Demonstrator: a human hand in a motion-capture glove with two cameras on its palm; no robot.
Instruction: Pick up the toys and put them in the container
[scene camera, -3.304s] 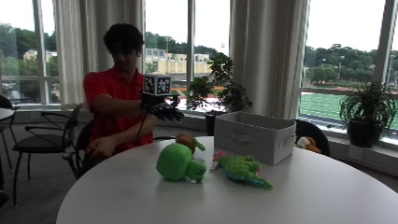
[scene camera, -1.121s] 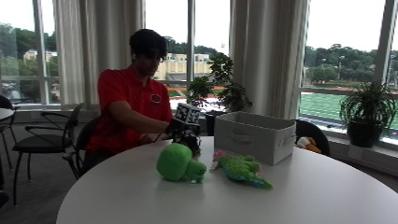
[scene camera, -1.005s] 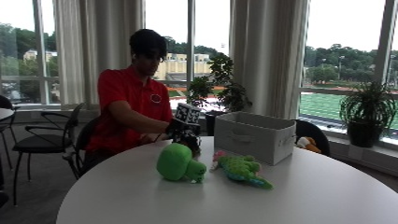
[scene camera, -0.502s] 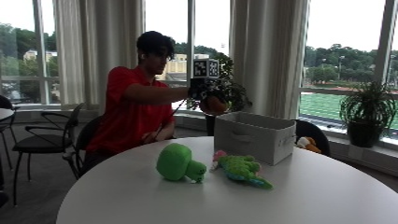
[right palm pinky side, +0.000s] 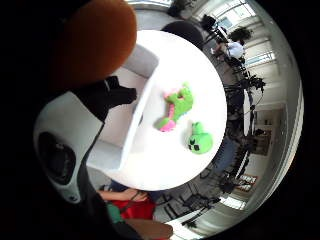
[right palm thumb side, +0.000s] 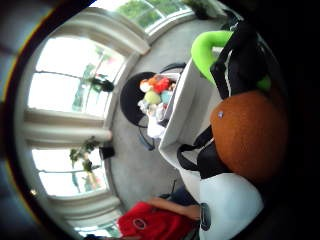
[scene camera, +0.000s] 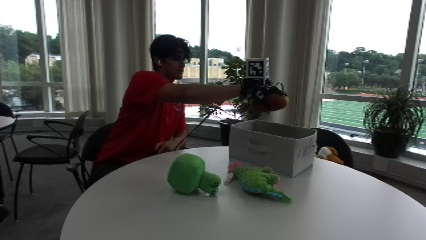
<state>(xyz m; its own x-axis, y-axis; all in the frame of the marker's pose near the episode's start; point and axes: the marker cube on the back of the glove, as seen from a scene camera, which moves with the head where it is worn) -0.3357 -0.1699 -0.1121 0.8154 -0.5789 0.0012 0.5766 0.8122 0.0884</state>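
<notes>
Gloved right hand (scene camera: 261, 94) curled round orange plush toy (scene camera: 276, 102), above white fabric container (scene camera: 272, 146). Soft, light, squashable; best taken round the body. Two green plush toys (scene camera: 193, 175) remain on white round surface (scene camera: 166, 215).

Side camera; palm cameras above container (scene camera: 271, 146)

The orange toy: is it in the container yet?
Not yet: the gloved right hand holds the orange toy above the open container.
</notes>
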